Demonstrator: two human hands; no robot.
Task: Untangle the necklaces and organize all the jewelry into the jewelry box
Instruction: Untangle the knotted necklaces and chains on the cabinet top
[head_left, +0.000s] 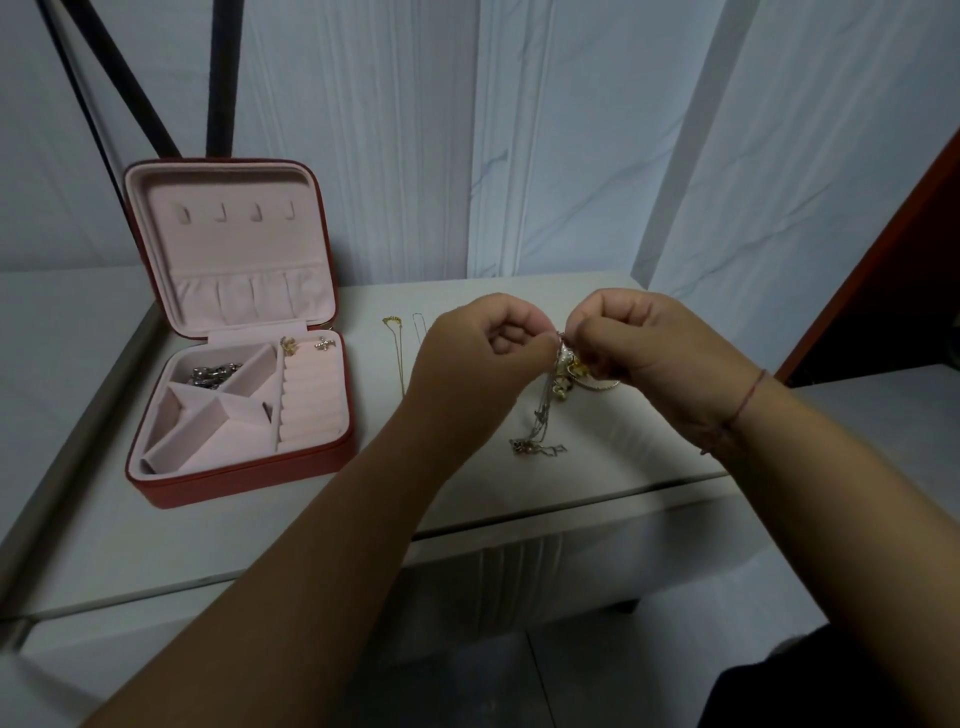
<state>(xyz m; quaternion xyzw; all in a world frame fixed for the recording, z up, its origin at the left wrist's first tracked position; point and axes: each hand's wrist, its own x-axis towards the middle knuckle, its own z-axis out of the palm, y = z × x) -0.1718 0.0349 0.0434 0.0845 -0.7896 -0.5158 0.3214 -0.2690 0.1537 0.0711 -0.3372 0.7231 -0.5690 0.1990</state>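
Both hands at frame centre: left hand (480, 345) and right hand (641, 343) each pinch the tangle (563, 371) between them; its chains hang down to the white table (218, 535). Pale marbled wall panels behind. Open red box (244, 475) sits mid-left; two loose chains (401, 353) lie between box and left hand.

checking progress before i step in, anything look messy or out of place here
The clump of necklaces pinched between left hand and right hand is tangled, ends trailing onto the table. Two chains lie loose beside the open jewelry box.
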